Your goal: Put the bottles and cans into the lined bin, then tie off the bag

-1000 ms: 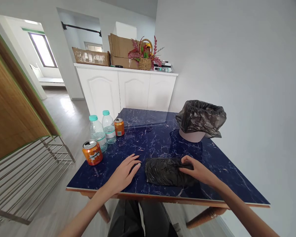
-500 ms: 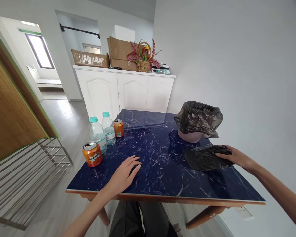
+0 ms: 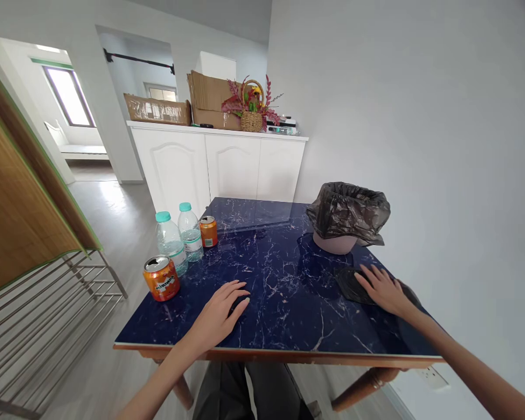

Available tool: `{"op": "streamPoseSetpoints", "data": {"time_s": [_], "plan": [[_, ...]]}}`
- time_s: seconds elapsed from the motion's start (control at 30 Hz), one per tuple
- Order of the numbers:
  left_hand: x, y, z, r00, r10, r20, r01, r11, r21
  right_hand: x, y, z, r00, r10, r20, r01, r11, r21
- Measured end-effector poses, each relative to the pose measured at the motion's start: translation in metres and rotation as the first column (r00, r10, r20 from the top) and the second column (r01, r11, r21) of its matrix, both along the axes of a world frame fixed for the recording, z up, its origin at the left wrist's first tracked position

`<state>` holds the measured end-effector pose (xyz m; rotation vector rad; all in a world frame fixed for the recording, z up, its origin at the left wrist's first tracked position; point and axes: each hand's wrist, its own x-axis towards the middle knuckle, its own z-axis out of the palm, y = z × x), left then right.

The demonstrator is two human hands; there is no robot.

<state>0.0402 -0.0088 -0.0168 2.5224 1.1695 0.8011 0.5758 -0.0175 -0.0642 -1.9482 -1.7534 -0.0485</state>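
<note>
My right hand [image 3: 385,290] lies with fingers spread on a flattened black plastic bag [image 3: 352,287] at the right of the blue marbled table [image 3: 280,315]. Behind it stands a small pinkish bin [image 3: 335,243] lined with a black bag [image 3: 354,213] folded over its rim. My left hand [image 3: 221,310] rests on the table near the front edge, fingers loosely apart, holding nothing. To its left are an orange Mirinda can [image 3: 161,279], two clear bottles with teal caps, the nearer bottle [image 3: 170,242] and the farther bottle [image 3: 190,233], and another orange can [image 3: 209,232].
A white cabinet [image 3: 170,160] beyond the table carries cardboard boxes [image 3: 157,109] and a flower basket [image 3: 251,121]. On the left stands a metal rack [image 3: 83,286] with a bamboo mat [image 3: 26,192] over it. A white wall [image 3: 420,146] runs along the right.
My right hand has gone from gripping the bag's right end to lying open on top of it, farther left. The bag is now pressed flat. My left hand stays in place.
</note>
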Motion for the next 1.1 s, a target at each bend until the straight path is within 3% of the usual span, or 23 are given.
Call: {"op": "streamPoseSetpoints", "data": {"time_s": [0.1, 0.2, 0.33, 0.47, 0.6, 0.7, 0.83, 0.97, 1.1], "plan": [[-0.001, 0.000, -0.001, 1.000, -0.005, 0.007, 0.004, 1.000, 0.013, -0.020, -0.005, -0.004, 0.999, -0.004, 0.047, 0.004, 1.000, -0.001], [-0.002, 0.000, -0.001, 1.000, -0.008, 0.013, 0.007, 1.000, 0.027, -0.033, -0.003, 0.017, 0.995, -0.045, 0.093, 0.039, 0.997, 0.067], [-0.002, 0.000, -0.001, 1.000, -0.008, 0.002, 0.008, 1.000, 0.022, -0.050, 0.006, 0.078, 0.989, -0.055, 0.139, 0.029, 0.982, 0.187], [-0.002, -0.001, 0.000, 1.000, -0.006, 0.000, 0.006, 1.000, 0.027, -0.060, 0.030, 0.147, 0.978, -0.087, 0.189, 0.010, 0.928, 0.373], [-0.002, -0.002, -0.001, 1.000, -0.007, -0.005, 0.007, 1.000, 0.028, -0.052, 0.073, 0.186, 0.975, -0.165, 0.147, 0.117, 0.949, 0.291], [-0.002, -0.003, 0.000, 1.000, -0.012, 0.006, 0.012, 0.999, 0.034, -0.043, 0.101, 0.194, 0.973, -0.181, 0.141, 0.147, 0.964, 0.223], [-0.002, -0.006, 0.003, 1.000, -0.011, 0.006, 0.011, 1.000, 0.013, -0.045, 0.116, 0.195, 0.977, -0.175, 0.124, 0.144, 0.964, 0.226], [-0.003, -0.008, 0.003, 1.000, -0.009, 0.016, 0.008, 1.000, 0.019, -0.061, 0.110, 0.197, 0.988, -0.123, 0.098, 0.096, 0.966, 0.239], [-0.003, -0.008, 0.002, 1.000, -0.003, 0.029, 0.002, 0.999, 0.038, -0.088, 0.091, 0.198, 0.997, 0.010, 0.075, -0.028, 0.971, 0.239]]}}
